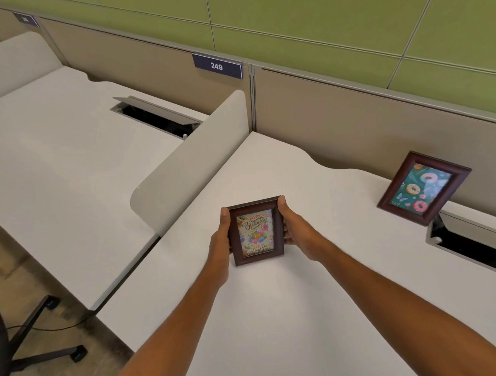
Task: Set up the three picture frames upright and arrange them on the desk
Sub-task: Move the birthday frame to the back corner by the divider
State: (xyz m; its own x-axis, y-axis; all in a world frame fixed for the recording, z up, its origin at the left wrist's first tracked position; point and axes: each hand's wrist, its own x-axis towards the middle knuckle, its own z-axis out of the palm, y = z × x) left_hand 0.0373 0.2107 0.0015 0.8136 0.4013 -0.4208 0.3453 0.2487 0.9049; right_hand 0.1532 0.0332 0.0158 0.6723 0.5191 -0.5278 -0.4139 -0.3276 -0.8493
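Note:
A small dark-brown picture frame (256,231) with a "Happy Birthday" balloon card stands upright near the middle of the white desk (278,316). My left hand (222,241) grips its left edge and my right hand (294,231) grips its right edge, thumbs at the top corners. A second dark-brown frame (424,187) with a teal donut picture stands upright at the back right of the desk, leaning back in front of the partition. Only these two frames are in view.
A curved white divider (193,165) separates this desk from the neighbouring desk (51,170) on the left. Open cable hatches sit at the back of each desk (155,113) (477,246). A beige partition with a "249" tag (217,66) runs behind. A chair base (41,340) stands lower left.

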